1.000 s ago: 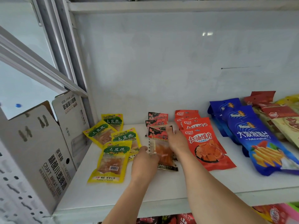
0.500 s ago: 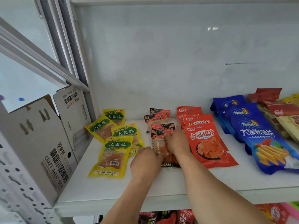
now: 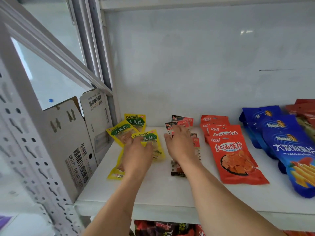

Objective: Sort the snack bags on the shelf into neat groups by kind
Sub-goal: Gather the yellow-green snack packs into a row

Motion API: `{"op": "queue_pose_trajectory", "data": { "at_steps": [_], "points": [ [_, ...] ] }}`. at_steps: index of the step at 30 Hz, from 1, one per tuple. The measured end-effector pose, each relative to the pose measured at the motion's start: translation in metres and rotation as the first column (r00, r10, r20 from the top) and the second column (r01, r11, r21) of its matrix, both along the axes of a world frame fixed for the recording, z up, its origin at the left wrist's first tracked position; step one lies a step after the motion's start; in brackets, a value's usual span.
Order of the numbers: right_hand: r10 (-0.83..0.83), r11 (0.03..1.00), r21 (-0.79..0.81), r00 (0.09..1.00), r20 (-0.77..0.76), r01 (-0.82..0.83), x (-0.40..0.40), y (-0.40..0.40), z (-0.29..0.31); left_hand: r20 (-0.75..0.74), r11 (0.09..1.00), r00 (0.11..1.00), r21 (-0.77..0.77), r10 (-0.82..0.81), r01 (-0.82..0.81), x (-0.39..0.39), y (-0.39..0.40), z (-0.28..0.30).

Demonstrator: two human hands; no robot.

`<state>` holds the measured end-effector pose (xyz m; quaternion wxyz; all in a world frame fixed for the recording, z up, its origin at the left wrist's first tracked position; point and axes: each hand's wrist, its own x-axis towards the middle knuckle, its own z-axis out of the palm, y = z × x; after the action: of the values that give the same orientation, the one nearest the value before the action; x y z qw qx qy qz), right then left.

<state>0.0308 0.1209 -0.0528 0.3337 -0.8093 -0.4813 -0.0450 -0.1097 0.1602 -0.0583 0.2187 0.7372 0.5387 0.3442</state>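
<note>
On the white shelf (image 3: pixel 170 189), several yellow snack bags (image 3: pixel 134 122) with green labels lie at the left. My left hand (image 3: pixel 138 154) rests flat on the front yellow bags, fingers spread. Beside them is a row of small black-and-red packets (image 3: pixel 182 120); my right hand (image 3: pixel 180 145) lies over the front ones with fingers stretched forward, hiding most of them. To the right lie overlapping orange-red bags (image 3: pixel 233 155), then blue bags (image 3: pixel 288 143).
An open cardboard box (image 3: pixel 75 143) leans against the shelf's left side next to a perforated upright (image 3: pixel 25 150). More red and yellow bags (image 3: pixel 305 111) sit at the far right. The lower shelf holds dark packets (image 3: pixel 163 227). The shelf's front edge runs below my forearms.
My left hand moved left from the black-and-red packets onto the yellow bags. My right hand slid forward along the black-and-red row. The camera shifted closer.
</note>
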Motion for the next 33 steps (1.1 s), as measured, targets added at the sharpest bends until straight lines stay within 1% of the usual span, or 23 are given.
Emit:
{"op": "queue_pose_trajectory", "data": {
  "at_steps": [2, 4, 8, 10, 12, 14, 17, 22, 24, 29, 33],
  "points": [
    [0.096, 0.995, -0.031, 0.995, -0.026, -0.097, -0.015, 0.013, 0.002, -0.018, 0.999, 0.999, -0.006, 0.032, -0.032, -0.012, 0.025, 0.000],
    [0.126, 0.988, -0.079, 0.990, -0.068, -0.132, -0.028, 0.027, 0.001, -0.020, 0.998, 0.999, -0.032, 0.044, -0.045, -0.020, 0.049, -0.001],
    [0.046, 0.971, -0.227, 0.987, -0.156, -0.081, -0.047, 0.054, -0.006, -0.050, 0.977, 0.992, -0.172, 0.117, -0.124, -0.030, 0.096, -0.005],
    [0.009, 0.962, -0.264, 0.978, -0.209, -0.066, -0.055, 0.064, -0.010, -0.070, 0.960, 0.989, -0.241, 0.128, -0.142, -0.032, 0.119, -0.009],
    [-0.025, 0.959, -0.280, 0.973, -0.229, -0.041, -0.060, 0.073, -0.013, -0.111, 0.949, 0.987, -0.280, 0.115, -0.142, -0.032, 0.139, -0.013],
    [-0.060, 0.959, -0.282, 0.970, -0.234, -0.008, -0.064, 0.079, -0.014, -0.118, 0.945, 0.990, -0.306, 0.082, -0.114, -0.028, 0.155, -0.018],
    [-0.090, 0.962, -0.271, 0.966, -0.244, 0.022, -0.066, 0.086, -0.015, -0.081, 0.946, 0.996, -0.318, 0.041, -0.064, -0.022, 0.173, -0.028],
    [-0.122, 0.950, -0.311, 0.958, -0.261, 0.037, -0.058, 0.104, -0.008, 0.063, 0.956, 0.997, -0.288, -0.037, 0.054, -0.012, 0.173, -0.029],
    [-0.116, 0.954, -0.300, 0.939, -0.323, 0.015, -0.050, 0.115, -0.005, 0.114, 0.954, 0.993, -0.295, -0.021, 0.054, -0.010, 0.177, -0.029],
    [-0.070, 0.975, -0.218, 0.860, -0.505, -0.049, -0.032, 0.139, 0.003, 0.065, 0.952, 0.998, -0.306, -0.004, 0.024, -0.004, 0.185, -0.029],
    [-0.072, 0.982, -0.184, 0.795, -0.603, -0.050, -0.026, 0.155, 0.012, 0.080, 0.949, 0.997, -0.314, 0.003, 0.022, -0.003, 0.188, -0.036]
  ]
}}
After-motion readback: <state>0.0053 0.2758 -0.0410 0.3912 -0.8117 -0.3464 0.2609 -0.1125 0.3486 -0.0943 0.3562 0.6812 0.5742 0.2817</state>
